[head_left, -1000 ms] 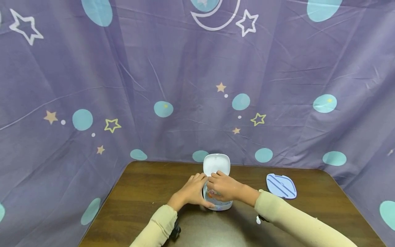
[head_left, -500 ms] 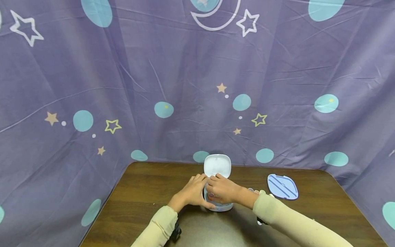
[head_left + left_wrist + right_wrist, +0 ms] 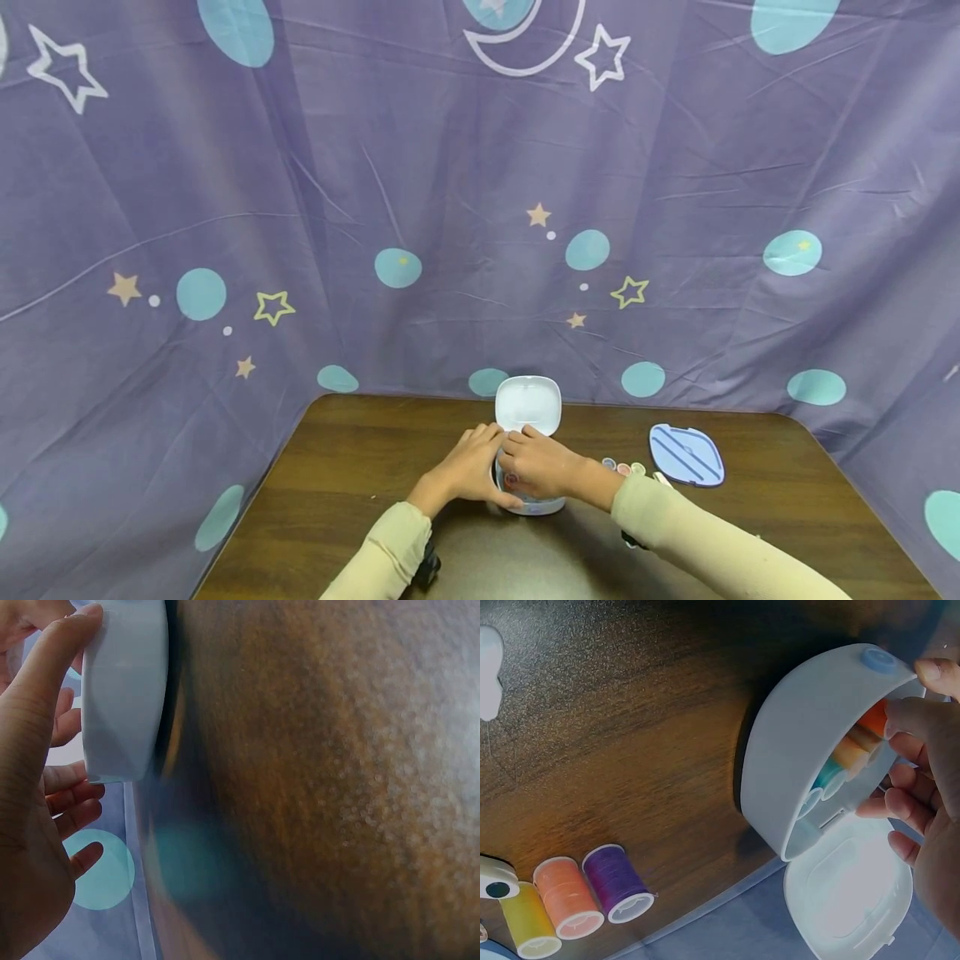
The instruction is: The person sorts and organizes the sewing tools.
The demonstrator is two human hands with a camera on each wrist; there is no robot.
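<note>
A pale sewing box (image 3: 802,735) with its hinged lid (image 3: 528,406) thrown back stands on the table. My left hand (image 3: 470,467) grips its left side, thumb at the front rim (image 3: 124,697) and fingers toward the back. My right hand (image 3: 542,461) reaches inside, with thumb and forefinger pinching an orange thread spool (image 3: 874,718) at one end of the row. Beside that spool lie tan spools (image 3: 851,755) and a teal spool (image 3: 830,778). In the head view my hands cover most of the box's inside.
To the right of the box, purple (image 3: 615,877), peach (image 3: 568,896) and yellow (image 3: 529,919) spools lie on the brown table (image 3: 337,467). Farther right is a flat light-blue tray-like panel (image 3: 686,454). A small white item (image 3: 489,671) lies nearer the front. A purple curtain hangs behind.
My right hand has shifted slightly left and deeper over the box, and less of the orange spool shows. The spools beside my right forearm have come into view. My left hand keeps its hold.
</note>
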